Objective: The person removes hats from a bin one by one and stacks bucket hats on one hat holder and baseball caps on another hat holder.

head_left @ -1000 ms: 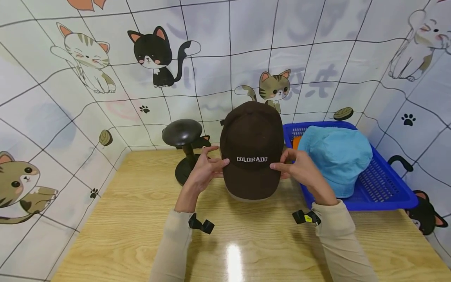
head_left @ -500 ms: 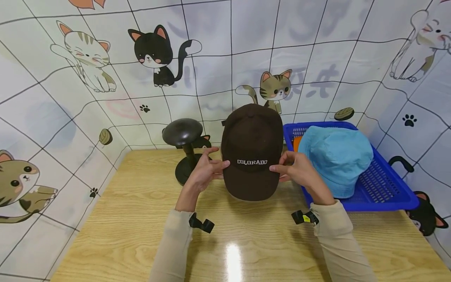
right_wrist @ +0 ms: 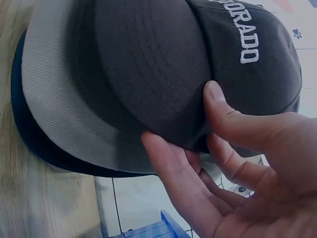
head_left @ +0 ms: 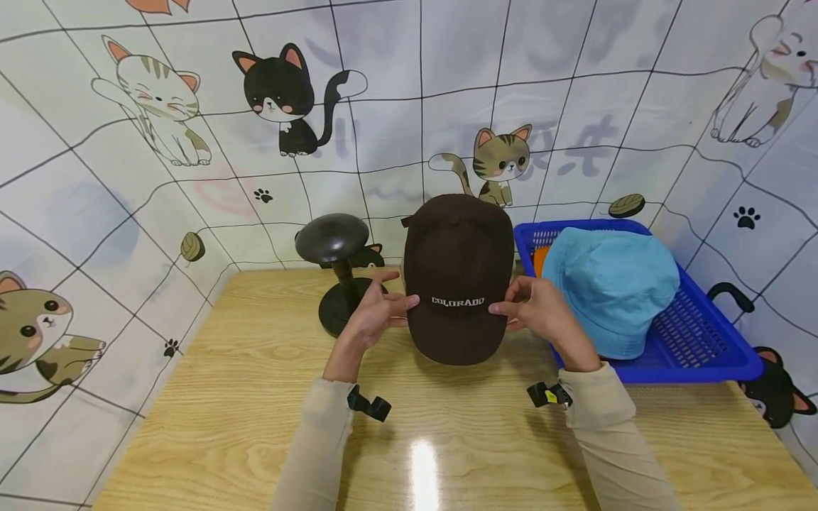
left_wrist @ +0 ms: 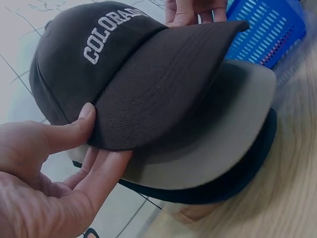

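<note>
A dark brown baseball cap (head_left: 456, 248) with white "COLORADO" lettering faces me at the middle of the table. My left hand (head_left: 377, 310) pinches its brim at the left side, thumb on top and fingers beneath. On the opposite side my right hand (head_left: 540, 312) pinches the brim the same way. In the left wrist view a grey cap brim (left_wrist: 237, 119) lies under the brown one, and below that shows a dark navy brim (left_wrist: 265, 153). Whatever supports these caps is hidden in the head view.
Left of the caps stands a black hat stand (head_left: 332, 239) with a rounded top. At the right a blue plastic basket (head_left: 722, 372) holds a light blue bucket hat (head_left: 613, 284) and something orange (head_left: 540, 260). A cat-patterned covering (head_left: 396, 78) backs the wooden table (head_left: 243, 397).
The brown cap has come down slightly, with both hands keeping their pinch on its brim. The grey brim edge that showed beneath it in the head view is now covered.
</note>
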Motion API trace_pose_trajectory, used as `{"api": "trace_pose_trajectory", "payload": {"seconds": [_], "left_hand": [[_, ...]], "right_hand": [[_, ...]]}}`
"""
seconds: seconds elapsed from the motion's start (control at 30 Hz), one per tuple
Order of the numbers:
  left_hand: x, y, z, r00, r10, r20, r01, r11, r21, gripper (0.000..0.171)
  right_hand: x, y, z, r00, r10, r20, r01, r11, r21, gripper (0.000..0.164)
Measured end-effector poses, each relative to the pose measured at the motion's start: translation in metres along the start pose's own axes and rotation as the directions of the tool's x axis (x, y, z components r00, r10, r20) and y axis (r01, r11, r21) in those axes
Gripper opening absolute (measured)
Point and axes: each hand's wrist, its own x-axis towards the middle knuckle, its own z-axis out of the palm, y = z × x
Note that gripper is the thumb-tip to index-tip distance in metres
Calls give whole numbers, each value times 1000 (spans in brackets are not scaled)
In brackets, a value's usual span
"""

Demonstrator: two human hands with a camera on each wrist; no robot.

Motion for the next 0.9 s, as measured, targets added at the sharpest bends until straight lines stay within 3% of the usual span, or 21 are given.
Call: {"api": "trace_pose_trajectory", "payload": {"seconds": [0.2, 0.5, 0.73, 0.9], "left_hand": [[4, -7, -3, 1000, 1, 3, -1, 1000, 1, 82], [9, -12, -6, 1000, 12, -2, -12, 1000, -1, 77], [7, -11, -8, 1000, 19, 14, -19, 1000, 7, 77], [1, 1, -6, 999, 53, 7, -53, 995, 87, 80]], "right_hand": [[3, 0, 4, 999, 29, -28, -32, 995, -93, 32], [4, 2, 7, 999, 3, -44, -12, 977, -211, 32], [3, 2, 7, 1000, 8, -21, -13, 975, -223, 28], [1, -2, 5, 1000, 4, -14, -6, 983, -182, 25]]}}
